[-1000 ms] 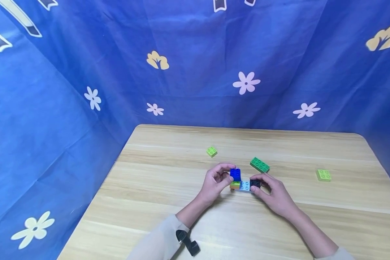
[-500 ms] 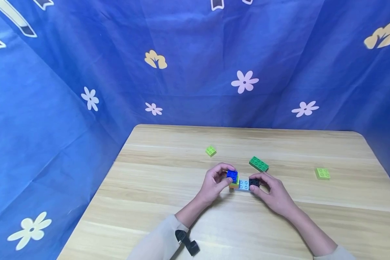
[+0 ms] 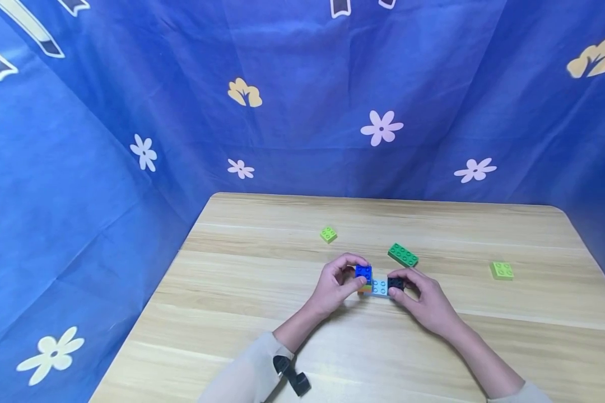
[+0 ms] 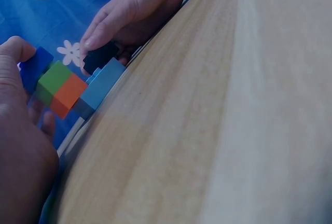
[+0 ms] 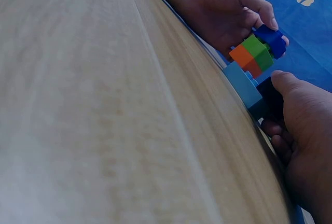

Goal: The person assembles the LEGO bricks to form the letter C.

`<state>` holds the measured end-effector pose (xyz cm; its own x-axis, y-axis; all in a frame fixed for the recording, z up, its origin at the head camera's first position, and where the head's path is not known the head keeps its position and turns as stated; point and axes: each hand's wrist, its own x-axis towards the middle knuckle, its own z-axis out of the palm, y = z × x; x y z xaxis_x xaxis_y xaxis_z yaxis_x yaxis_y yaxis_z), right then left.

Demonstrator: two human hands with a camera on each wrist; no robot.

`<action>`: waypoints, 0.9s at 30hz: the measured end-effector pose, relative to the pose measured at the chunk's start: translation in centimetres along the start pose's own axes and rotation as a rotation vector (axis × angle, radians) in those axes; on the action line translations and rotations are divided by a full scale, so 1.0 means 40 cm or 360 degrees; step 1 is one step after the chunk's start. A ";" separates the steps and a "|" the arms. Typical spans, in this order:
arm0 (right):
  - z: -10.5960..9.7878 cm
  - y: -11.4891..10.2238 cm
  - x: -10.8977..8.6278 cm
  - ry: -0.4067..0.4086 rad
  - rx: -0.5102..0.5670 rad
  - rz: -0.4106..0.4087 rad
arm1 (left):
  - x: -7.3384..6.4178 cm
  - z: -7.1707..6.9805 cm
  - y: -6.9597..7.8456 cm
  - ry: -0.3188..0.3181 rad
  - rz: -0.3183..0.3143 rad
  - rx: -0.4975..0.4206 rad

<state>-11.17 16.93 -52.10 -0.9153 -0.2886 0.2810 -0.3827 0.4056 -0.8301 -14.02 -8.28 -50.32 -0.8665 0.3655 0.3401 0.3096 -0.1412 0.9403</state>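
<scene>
Between the thumb and fingers of my left hand [image 3: 335, 282] is a dark blue brick [image 3: 363, 272]. It sits right at the top of a lime green brick [image 4: 54, 78], looking slightly askew to it in the right wrist view. Under the lime one is an orange brick [image 4: 69, 96], which stands on the left end of a longer light blue brick [image 3: 380, 287] on the table. My right hand [image 3: 426, 296] pinches a black brick [image 3: 395, 283] at the light blue brick's right end. Studs show on the light blue brick between the two.
Behind the hands lies a green brick [image 3: 403, 255]. One small lime brick [image 3: 328, 234] is farther back to the left, another lime brick [image 3: 502, 271] off to the right. The wooden table [image 3: 262, 235] ends at a blue patterned cloth [image 3: 302, 129].
The dark blue brick in my left hand has shifted a little and come down over the lime brick, covering more of it. My right hand keeps its hold on the black brick.
</scene>
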 end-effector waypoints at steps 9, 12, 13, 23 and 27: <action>0.000 0.002 0.001 0.0004 -0.0008 0.0004 | 0.003 0.000 0.000 -0.0053 -0.0001 -0.0037; 0.000 0.003 0.000 0.0001 -0.0008 0.0009 | 0.003 0.000 0.002 -0.0069 -0.0018 -0.0054; 0.000 0.003 0.000 0.0000 -0.0011 0.0009 | 0.003 -0.001 0.002 -0.0071 -0.0027 -0.0050; -0.001 -0.001 0.000 -0.0003 -0.0003 -0.0001 | 0.006 -0.002 0.006 -0.0067 -0.0086 0.0037; -0.001 -0.002 0.000 0.0001 -0.0006 -0.0010 | 0.008 -0.002 0.007 -0.0067 -0.0108 0.0077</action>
<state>-11.13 16.93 -52.03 -0.9130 -0.2905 0.2863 -0.3887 0.4070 -0.8266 -14.24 -8.27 -49.95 -0.8692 0.4110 0.2750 0.2703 -0.0709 0.9602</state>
